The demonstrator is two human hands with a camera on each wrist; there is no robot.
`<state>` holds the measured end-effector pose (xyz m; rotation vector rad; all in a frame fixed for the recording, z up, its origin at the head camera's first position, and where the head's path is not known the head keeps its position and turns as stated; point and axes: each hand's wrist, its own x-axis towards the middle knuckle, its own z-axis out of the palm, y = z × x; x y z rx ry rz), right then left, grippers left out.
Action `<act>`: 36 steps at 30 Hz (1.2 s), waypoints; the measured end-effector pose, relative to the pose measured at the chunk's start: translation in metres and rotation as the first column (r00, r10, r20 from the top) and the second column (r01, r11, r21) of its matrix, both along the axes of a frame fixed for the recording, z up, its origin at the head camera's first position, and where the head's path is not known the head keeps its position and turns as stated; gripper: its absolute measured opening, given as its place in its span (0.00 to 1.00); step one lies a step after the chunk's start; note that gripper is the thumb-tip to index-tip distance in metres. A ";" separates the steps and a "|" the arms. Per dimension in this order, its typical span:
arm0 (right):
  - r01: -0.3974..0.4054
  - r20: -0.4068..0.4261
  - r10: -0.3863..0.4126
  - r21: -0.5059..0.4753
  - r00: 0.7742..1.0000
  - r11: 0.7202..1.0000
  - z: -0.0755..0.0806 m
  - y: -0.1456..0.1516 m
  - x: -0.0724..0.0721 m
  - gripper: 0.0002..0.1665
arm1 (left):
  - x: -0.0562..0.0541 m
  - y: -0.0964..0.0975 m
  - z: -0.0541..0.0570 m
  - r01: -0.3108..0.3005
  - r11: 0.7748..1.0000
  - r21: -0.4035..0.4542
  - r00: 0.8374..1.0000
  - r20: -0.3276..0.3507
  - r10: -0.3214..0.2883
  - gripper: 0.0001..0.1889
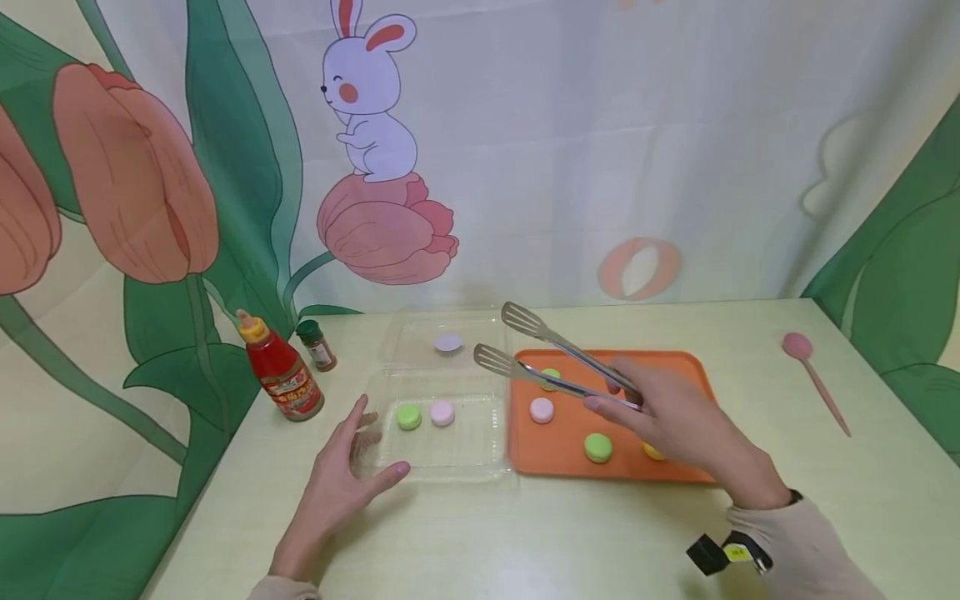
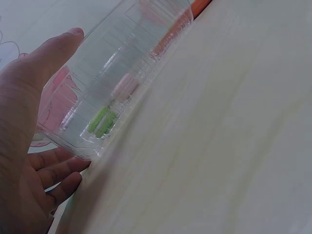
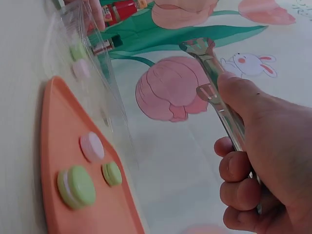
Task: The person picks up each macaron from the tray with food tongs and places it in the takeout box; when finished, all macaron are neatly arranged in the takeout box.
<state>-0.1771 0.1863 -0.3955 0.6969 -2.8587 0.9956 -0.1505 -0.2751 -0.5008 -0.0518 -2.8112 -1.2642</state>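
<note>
My right hand (image 1: 667, 411) grips a pair of metal tongs (image 1: 555, 337) over the orange tray (image 1: 558, 458). The slotted tong heads point left, apart, with nothing between them. On the tray lie two green macarons, one a green macaron (image 3: 76, 186) near the front, along with a pink macaron (image 1: 542, 410) and a yellow one partly hidden by my hand. Spread around the left front corner of a clear plastic box (image 1: 450, 458) is my left hand (image 1: 337, 475), thumb and fingers apart. Inside the box sit a green macaron (image 1: 408, 417) and a pink macaron (image 1: 442, 412).
The box's clear lid (image 1: 405, 333) is folded back, with a pale oval sticker (image 1: 448, 342) on it. A red sauce bottle (image 1: 285, 375) and a small green-capped jar (image 1: 317, 346) stand at the left. To the right lies a pink spoon (image 1: 813, 379). A printed curtain hangs behind.
</note>
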 end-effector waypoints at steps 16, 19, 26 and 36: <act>0.114 -0.057 -0.115 -0.010 0.992 0.993 -0.034 0.077 0.029 0.18 | 0.000 -0.001 0.001 -0.011 1.000 0.000 0.999 0.030 0.011 0.65; 0.125 -0.101 -0.126 -0.009 0.987 0.992 -0.044 0.091 0.037 0.17 | 0.001 0.000 0.001 -0.013 1.000 0.000 0.999 0.037 0.013 0.65; 0.193 -0.102 -0.191 0.009 0.976 0.981 -0.067 0.125 0.055 0.16 | 0.001 0.001 0.002 -0.010 1.000 0.005 0.999 0.033 0.010 0.65; 0.258 0.067 -0.270 0.143 0.961 0.955 -0.086 0.151 0.074 0.19 | 0.001 0.000 -0.001 -0.007 1.000 0.008 1.000 0.022 0.007 0.65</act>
